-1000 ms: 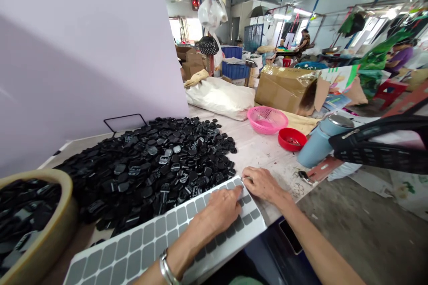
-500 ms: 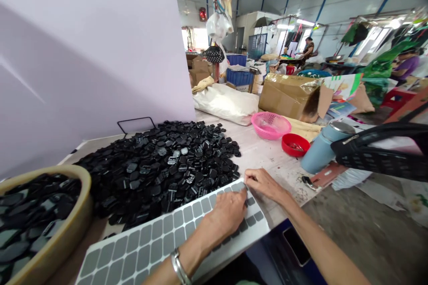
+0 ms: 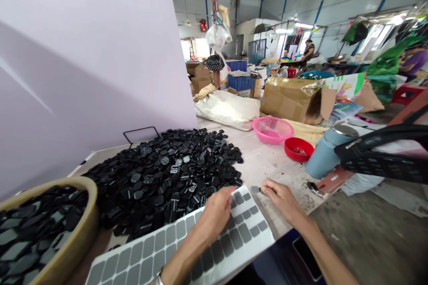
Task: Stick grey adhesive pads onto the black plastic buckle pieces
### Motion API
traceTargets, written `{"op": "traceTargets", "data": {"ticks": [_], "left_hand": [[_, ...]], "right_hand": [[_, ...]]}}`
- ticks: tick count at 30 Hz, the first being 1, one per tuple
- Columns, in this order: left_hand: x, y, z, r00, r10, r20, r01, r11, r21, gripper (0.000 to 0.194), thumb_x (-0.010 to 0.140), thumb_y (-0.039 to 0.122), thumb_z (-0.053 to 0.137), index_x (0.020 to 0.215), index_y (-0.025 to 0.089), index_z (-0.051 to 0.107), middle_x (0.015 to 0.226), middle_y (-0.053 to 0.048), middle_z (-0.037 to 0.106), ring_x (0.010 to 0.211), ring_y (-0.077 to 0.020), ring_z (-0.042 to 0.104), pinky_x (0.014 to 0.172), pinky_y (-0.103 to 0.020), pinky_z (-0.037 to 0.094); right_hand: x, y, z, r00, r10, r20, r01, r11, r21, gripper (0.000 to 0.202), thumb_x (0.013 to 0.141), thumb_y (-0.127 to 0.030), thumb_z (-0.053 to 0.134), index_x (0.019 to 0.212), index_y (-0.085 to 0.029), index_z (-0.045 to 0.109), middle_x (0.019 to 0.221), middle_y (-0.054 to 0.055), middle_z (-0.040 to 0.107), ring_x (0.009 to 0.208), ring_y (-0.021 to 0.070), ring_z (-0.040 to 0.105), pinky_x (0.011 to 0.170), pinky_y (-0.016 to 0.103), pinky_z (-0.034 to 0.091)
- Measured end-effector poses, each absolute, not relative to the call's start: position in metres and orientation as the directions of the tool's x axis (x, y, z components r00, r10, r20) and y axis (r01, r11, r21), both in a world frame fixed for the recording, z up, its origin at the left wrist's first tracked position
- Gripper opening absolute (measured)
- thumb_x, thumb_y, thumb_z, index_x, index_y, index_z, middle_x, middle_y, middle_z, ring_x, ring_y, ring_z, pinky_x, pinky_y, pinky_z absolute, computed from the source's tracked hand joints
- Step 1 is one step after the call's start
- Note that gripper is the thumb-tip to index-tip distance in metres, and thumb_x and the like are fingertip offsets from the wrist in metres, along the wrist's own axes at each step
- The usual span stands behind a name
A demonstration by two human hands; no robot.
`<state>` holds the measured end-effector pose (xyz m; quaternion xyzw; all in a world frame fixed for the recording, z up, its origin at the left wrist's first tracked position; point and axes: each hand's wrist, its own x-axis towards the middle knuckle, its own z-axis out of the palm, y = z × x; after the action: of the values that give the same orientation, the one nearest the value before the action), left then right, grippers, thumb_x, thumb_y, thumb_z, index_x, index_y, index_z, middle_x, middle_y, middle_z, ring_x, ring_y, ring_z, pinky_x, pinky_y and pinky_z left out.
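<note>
I've right hand (image 3: 280,197) pinching grey sticker (image 3: 255,189); left hand (image 3: 216,208) curled over sheet (image 3: 170,233), can't tell its grip.

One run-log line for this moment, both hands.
left hand: over gray-patched sheet; right hand: holding gray patch clear of sheet; alongside sheet: black parts heap; beyond: pink basket, red bowl

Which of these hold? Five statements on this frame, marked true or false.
1. The right hand holds a small grey piece. True.
2. The left hand is over the sheet, beside the black pile. True.
3. The right hand is above the black pile. False: it is beyond the sheet's right end.
4. The red bowl stands between the pink basket and blue bottle. True.
5. The pink basket is left of the black pile. False: right of it.
</note>
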<state>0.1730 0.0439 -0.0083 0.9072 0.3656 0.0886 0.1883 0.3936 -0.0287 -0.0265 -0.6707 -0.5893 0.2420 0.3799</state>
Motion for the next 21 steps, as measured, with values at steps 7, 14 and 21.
{"op": "traceTargets", "data": {"ticks": [7, 14, 21], "left_hand": [[0.162, 0.085, -0.002, 0.537, 0.844, -0.006, 0.835, -0.53, 0.146, 0.023, 0.09, 0.018, 0.044, 0.111, 0.014, 0.052, 0.1, -0.013, 0.064, 0.089, -0.0257, 0.065, 0.071, -0.033, 0.047], [0.176, 0.096, -0.002, 0.544, 0.837, -0.057, 0.837, -0.536, 0.113, 0.016, 0.089, 0.02, 0.045, 0.099, 0.012, 0.055, 0.096, -0.016, 0.064, 0.089, -0.0291, 0.064, 0.072, -0.035, 0.045], [0.175, 0.107, -0.001, 0.509, 0.861, 0.004, 0.829, -0.491, 0.267, 0.023, 0.092, 0.019, 0.037, 0.089, 0.013, 0.059, 0.089, -0.017, 0.065, 0.086, -0.0266, 0.064, 0.074, -0.034, 0.041]], "right_hand": [[0.411, -0.071, -0.055, 0.337, 0.941, -0.037, 0.432, -0.189, -0.882, 0.029, 0.088, -0.043, 0.04, 0.079, -0.02, 0.056, 0.058, -0.005, 0.038, 0.051, 0.0121, 0.039, 0.048, 0.022, 0.033], [0.403, -0.073, -0.049, 0.369, 0.926, -0.079, 0.306, -0.202, -0.93, 0.027, 0.085, -0.043, 0.047, 0.077, -0.02, 0.058, 0.056, -0.005, 0.037, 0.054, 0.0122, 0.038, 0.05, 0.021, 0.033], [0.382, -0.068, -0.044, 0.351, 0.936, -0.021, 0.284, -0.128, -0.95, 0.029, 0.085, -0.043, 0.049, 0.097, -0.02, 0.064, 0.069, -0.001, 0.051, 0.06, 0.0141, 0.045, 0.057, 0.024, 0.037]]}}
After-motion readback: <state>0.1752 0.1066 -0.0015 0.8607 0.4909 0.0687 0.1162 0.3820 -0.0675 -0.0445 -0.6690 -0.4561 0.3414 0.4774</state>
